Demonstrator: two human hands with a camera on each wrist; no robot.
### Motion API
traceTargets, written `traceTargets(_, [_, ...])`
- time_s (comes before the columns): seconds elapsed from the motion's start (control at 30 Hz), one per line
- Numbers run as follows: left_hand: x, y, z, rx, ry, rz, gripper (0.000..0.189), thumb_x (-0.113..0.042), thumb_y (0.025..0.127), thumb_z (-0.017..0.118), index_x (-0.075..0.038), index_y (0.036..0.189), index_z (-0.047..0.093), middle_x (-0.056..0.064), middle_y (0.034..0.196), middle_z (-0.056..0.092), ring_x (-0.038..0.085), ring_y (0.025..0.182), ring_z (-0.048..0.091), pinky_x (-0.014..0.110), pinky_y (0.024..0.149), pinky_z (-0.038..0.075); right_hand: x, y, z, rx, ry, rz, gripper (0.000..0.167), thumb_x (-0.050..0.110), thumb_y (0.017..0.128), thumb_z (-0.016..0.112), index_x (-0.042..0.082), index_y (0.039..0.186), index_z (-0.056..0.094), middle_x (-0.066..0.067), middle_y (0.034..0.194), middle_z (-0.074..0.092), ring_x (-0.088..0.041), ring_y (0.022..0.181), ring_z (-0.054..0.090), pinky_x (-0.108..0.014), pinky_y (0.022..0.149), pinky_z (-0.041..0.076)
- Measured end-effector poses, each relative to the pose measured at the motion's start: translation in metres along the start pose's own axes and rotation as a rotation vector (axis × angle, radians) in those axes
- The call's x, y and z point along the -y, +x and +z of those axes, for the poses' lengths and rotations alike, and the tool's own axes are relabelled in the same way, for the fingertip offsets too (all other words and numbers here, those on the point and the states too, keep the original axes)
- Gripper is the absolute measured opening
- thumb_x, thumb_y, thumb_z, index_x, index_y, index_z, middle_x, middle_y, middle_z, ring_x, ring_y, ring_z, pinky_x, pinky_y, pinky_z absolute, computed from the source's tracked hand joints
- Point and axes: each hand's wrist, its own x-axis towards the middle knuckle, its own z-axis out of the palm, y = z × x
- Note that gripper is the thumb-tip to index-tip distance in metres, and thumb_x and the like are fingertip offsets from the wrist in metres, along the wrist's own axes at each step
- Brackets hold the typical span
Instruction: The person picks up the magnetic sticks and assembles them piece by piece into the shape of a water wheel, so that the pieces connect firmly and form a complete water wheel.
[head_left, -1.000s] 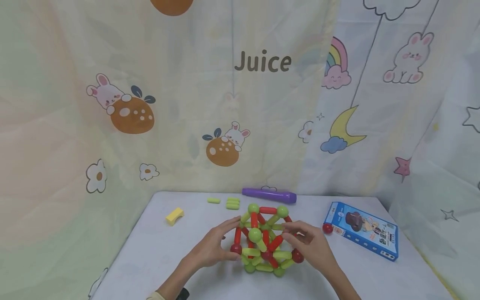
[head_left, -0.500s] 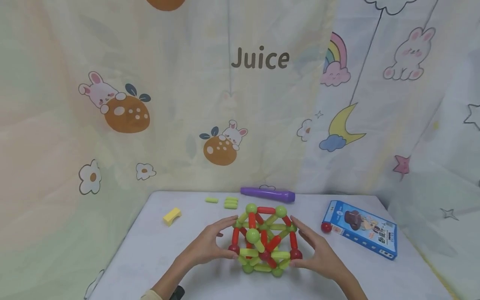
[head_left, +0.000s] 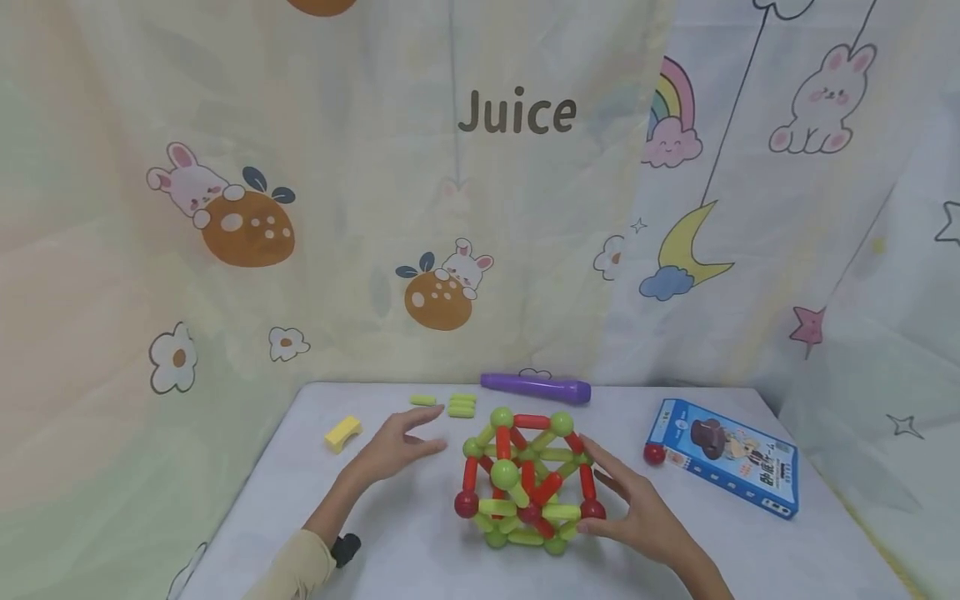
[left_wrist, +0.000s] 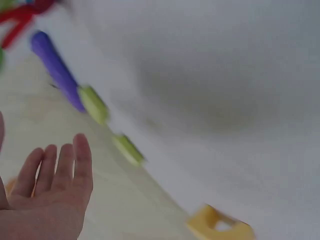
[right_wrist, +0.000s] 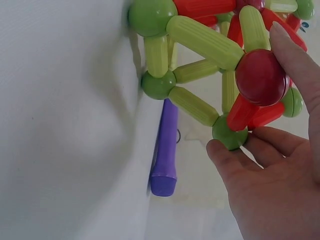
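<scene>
A ball-and-stick toy frame (head_left: 531,510) of red and yellow-green rods and balls stands on the table, in front of me. My right hand (head_left: 637,512) grips its right side. In the right wrist view, the thumb lies by a dark red ball (right_wrist: 262,77) while fingers touch a green ball (right_wrist: 230,134). Left of the toy, my left hand (head_left: 393,446) hovers apart from it, fingers extended and nothing held. Just beyond that hand lie several loose yellow-green rods (head_left: 462,412), which the left wrist view shows blurred.
On the left sits a yellow arch block (head_left: 342,434). A purple tapered tube (head_left: 536,387) lies along the back edge. At the right, a blue box (head_left: 723,458) has a loose red ball (head_left: 655,454) beside it. A printed curtain (head_left: 360,208) hangs behind the table.
My left hand has let go of the toy frame and moved left, toward the loose rods. My right hand shifted lower on the toy's right side earlier and stays there.
</scene>
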Motion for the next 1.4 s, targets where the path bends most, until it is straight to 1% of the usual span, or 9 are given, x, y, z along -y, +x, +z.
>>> traceTargets(0.2, [0.039,0.030,-0.024,-0.266,0.048,-0.136,0.044,-0.010,0.099,0.077,0.002,0.141,0.067,0.021,0.145,0.066,0.043,0.134,0.063,0.054,0.105,0.055,0.000,-0.002,0.003,0.014,0.025,0.001,0.102,0.028,0.087,0.092,0.015,0.170,0.033,-0.014,0.174,0.034,-0.043,0.156,0.034,-0.055,0.110,0.048])
traceTargets(0.43, [0.064,0.042,-0.033,-0.336,0.058,-0.249,0.042,-0.006,0.103,0.068,0.005,0.143,0.063,0.026,0.152,0.058,0.045,0.128,0.065,0.045,0.093,0.062,0.001,0.000,0.013,0.047,0.072,-0.029,0.102,0.028,0.089,0.091,0.014,0.171,0.031,-0.015,0.175,0.031,-0.042,0.158,0.029,-0.056,0.111,0.047])
traceTargets(0.53, [0.074,0.043,-0.031,-0.327,0.145,-0.207,0.037,-0.002,0.102,0.066,0.007,0.138,0.066,0.027,0.146,0.063,0.045,0.124,0.067,0.049,0.096,0.060,0.003,0.001,0.015,0.070,0.082,-0.036,0.101,0.028,0.090,0.089,0.013,0.171,0.030,-0.015,0.176,0.030,-0.044,0.158,0.028,-0.056,0.111,0.047])
traceTargets(0.67, [0.080,0.042,-0.027,-0.309,0.328,-0.135,0.024,0.003,0.097,0.070,0.007,0.120,0.077,0.024,0.126,0.075,0.045,0.119,0.069,0.056,0.100,0.056,0.005,0.001,0.016,0.088,0.091,-0.037,0.101,0.027,0.091,0.089,0.012,0.171,0.029,-0.016,0.176,0.029,-0.044,0.158,0.027,-0.042,0.112,0.051])
traceTargets(0.77, [0.072,0.041,-0.023,-0.274,0.509,-0.113,0.015,0.003,0.095,0.074,0.005,0.108,0.081,0.021,0.117,0.078,0.042,0.116,0.068,0.056,0.101,0.055,0.006,0.000,0.014,0.088,0.078,-0.046,0.101,0.027,0.091,0.089,0.014,0.171,0.029,-0.015,0.176,0.029,-0.044,0.157,0.028,-0.038,0.111,0.052])
traceTargets(0.93, [0.053,0.043,-0.017,-0.173,0.713,-0.107,0.013,0.005,0.093,0.076,0.001,0.102,0.084,0.017,0.113,0.079,0.035,0.108,0.070,0.049,0.096,0.059,0.005,-0.001,0.011,0.073,0.056,-0.051,0.101,0.028,0.091,0.089,0.016,0.171,0.030,-0.016,0.176,0.030,-0.045,0.157,0.030,-0.049,0.109,0.051])
traceTargets(1.07, [0.042,0.039,-0.012,-0.100,0.736,-0.068,0.015,0.010,0.089,0.074,-0.001,0.085,0.084,0.006,0.088,0.077,0.020,0.081,0.065,0.037,0.075,0.059,0.003,-0.001,0.009,0.061,0.058,-0.037,0.102,0.028,0.090,0.090,0.015,0.171,0.030,-0.016,0.176,0.029,-0.045,0.157,0.029,-0.056,0.110,0.049])
traceTargets(1.23, [0.034,0.022,0.000,-0.037,0.694,0.023,0.032,0.015,0.079,0.072,-0.007,0.056,0.066,-0.003,0.064,0.051,0.012,0.064,0.039,0.027,0.058,0.034,0.000,-0.002,0.006,0.031,0.046,-0.030,0.103,0.028,0.088,0.091,0.014,0.171,0.031,-0.016,0.175,0.030,-0.045,0.156,0.031,-0.055,0.109,0.050])
traceTargets(1.4, [0.020,0.003,0.014,0.013,0.674,-0.006,0.017,0.012,0.081,0.079,-0.004,0.073,0.081,0.003,0.083,0.075,0.013,0.075,0.057,0.035,0.073,0.057,-0.003,-0.003,0.003,0.004,0.038,-0.032,0.103,0.026,0.088,0.091,0.013,0.170,0.031,-0.015,0.175,0.030,-0.043,0.156,0.032,-0.051,0.108,0.052])
